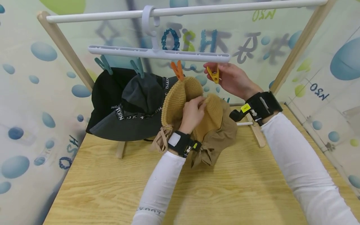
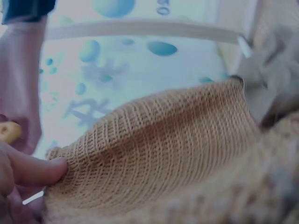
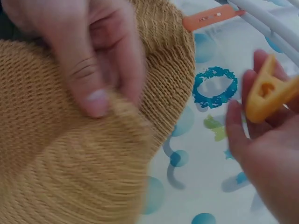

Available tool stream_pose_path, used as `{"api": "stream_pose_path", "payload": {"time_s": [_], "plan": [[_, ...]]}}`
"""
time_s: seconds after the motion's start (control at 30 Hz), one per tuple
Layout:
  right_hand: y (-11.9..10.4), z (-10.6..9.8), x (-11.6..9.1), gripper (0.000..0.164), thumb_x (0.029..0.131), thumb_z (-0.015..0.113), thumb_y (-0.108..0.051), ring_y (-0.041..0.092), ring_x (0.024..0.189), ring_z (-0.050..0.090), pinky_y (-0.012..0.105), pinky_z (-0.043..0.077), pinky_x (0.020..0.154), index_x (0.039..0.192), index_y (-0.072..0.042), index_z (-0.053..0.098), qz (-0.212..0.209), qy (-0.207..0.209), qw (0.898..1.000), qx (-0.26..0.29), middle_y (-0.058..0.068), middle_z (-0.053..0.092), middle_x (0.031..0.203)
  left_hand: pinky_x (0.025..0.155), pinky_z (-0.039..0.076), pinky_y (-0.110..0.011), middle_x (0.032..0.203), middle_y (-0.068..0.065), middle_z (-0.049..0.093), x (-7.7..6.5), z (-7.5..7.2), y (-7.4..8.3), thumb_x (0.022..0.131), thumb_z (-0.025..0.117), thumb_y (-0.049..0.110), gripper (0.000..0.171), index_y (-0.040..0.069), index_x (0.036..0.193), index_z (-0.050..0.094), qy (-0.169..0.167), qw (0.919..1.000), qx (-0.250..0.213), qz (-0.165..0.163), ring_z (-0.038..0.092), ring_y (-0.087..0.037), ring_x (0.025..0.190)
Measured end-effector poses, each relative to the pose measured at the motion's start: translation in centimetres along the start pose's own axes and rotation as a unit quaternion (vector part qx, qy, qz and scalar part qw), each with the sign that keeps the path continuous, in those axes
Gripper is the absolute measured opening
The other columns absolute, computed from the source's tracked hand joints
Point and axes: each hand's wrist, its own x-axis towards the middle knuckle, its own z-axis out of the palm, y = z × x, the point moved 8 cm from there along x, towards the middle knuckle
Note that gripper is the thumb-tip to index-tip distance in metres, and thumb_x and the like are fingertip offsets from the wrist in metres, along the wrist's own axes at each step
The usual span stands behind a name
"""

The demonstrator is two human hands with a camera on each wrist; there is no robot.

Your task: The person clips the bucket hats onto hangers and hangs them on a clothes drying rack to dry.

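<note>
A mustard knitted hat [image 1: 213, 115] with light-brown cloth and tie ends hangs below a white hanger [image 1: 160, 54]. An orange clothespin [image 1: 177, 70] clips its upper left edge. My left hand [image 1: 192, 114] pinches the hat's knitted edge between thumb and fingers; the thumb [image 3: 96, 100] lies on the knit in the right wrist view. Up at the hanger's right end, my right hand [image 1: 234, 79] holds a yellow clothespin [image 1: 215, 76] by its upper legs. The yellow clothespin's lower tip is apart from the hat, just above and right of its edge.
A black and grey bucket hat [image 1: 130, 128] hangs at the left from two teal clothespins [image 1: 137, 68]. The hanger hooks over a white rail [image 1: 225, 8] on a wooden-legged rack [image 1: 298, 50]. The rack stands on a wooden table [image 1: 225, 187] against a patterned wall.
</note>
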Motion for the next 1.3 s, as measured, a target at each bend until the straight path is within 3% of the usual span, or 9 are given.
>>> {"api": "stream_pose_path", "payload": {"time_s": [0.33,0.57,0.7,1.0,1.2,1.3], "plan": [[-0.4,-1.5,-0.6,0.019,0.098,0.056,-0.008,0.025,0.115,0.048,0.031,0.031,0.101,0.113,-0.007,0.067,-0.008,0.056,0.998,-0.017,0.008,0.058,0.119,0.065,0.045,-0.034,0.093,-0.011,0.071,0.6,-1.4,2.5,0.095,0.059,0.005,0.022,0.002,0.115,0.069,0.019,0.9998,0.007,0.007,0.061,-0.021,0.064],[-0.3,-2.2,-0.9,0.021,0.096,0.057,-0.004,0.024,0.108,0.051,0.031,0.032,0.096,0.116,-0.006,0.063,-0.016,0.092,0.996,-0.014,0.009,0.059,0.113,0.062,0.044,-0.033,0.083,-0.008,0.07,1.1,-1.6,3.3,0.095,0.059,0.005,0.021,0.005,0.112,0.071,0.024,0.9996,0.018,0.0,0.06,-0.021,0.064],[-0.2,-2.3,-1.1,0.019,0.095,0.058,0.0,0.024,0.103,0.054,0.03,0.036,0.094,0.112,-0.004,0.063,-0.019,0.113,0.993,-0.001,0.009,0.063,0.107,0.066,0.047,-0.036,0.088,-0.008,0.07,1.5,-1.5,3.8,0.095,0.059,0.007,0.02,0.006,0.111,0.072,0.022,0.9993,0.031,-0.006,0.063,-0.022,0.071],[-0.1,-1.9,-1.2,0.019,0.093,0.056,0.007,0.022,0.095,0.06,0.027,0.041,0.092,0.111,0.0,0.057,-0.021,0.126,0.992,0.012,0.012,0.067,0.1,0.064,0.044,-0.034,0.087,-0.008,0.071,2.1,-1.3,4.8,0.096,0.057,0.008,0.021,0.006,0.112,0.071,0.032,0.9989,0.034,-0.01,0.058,-0.02,0.061],[-0.2,-1.7,-1.4,0.019,0.093,0.053,0.01,0.022,0.094,0.06,0.027,0.041,0.091,0.11,0.001,0.057,-0.029,0.129,0.991,0.007,0.012,0.068,0.1,0.073,0.047,-0.037,0.09,-0.009,0.071,2.1,-1.3,5.2,0.095,0.06,0.009,0.018,0.005,0.108,0.072,0.056,0.9979,0.03,-0.014,0.064,-0.023,0.074],[-0.3,-1.7,-1.4,0.019,0.093,0.053,0.01,0.022,0.094,0.061,0.027,0.041,0.092,0.109,0.0,0.058,-0.032,0.129,0.991,0.002,0.012,0.068,0.099,0.071,0.048,-0.036,0.089,-0.008,0.071,2.1,-1.5,5.4,0.095,0.06,0.01,0.017,0.004,0.106,0.072,0.065,0.9973,0.032,-0.013,0.064,-0.023,0.074]]}}
